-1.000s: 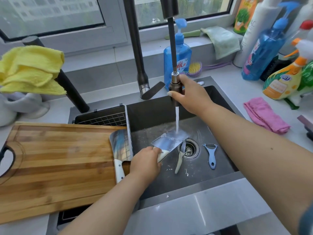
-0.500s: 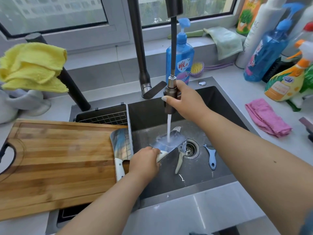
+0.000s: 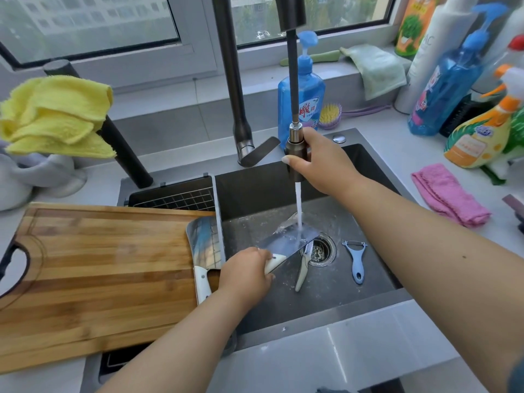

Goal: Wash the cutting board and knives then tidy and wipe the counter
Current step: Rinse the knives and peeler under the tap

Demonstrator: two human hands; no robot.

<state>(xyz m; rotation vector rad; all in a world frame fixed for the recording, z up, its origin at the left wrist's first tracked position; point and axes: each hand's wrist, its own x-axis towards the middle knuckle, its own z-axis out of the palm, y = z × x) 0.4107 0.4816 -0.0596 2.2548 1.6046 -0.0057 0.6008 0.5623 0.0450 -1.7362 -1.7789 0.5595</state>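
Now the left hand (image 3: 246,275) grips a cleaver (image 3: 289,241) by its pale handle over the sink (image 3: 326,307), fingers wrapped tight. The right hand (image 3: 320,160) holds the pull-out sprayer (image 3: 295,150), rinsing the blade. Wet, the handle could slip and cut.

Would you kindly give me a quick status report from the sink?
Left hand grips cleaver under the stream. Right hand holds spray head. Small knife and peeler lie in basin.
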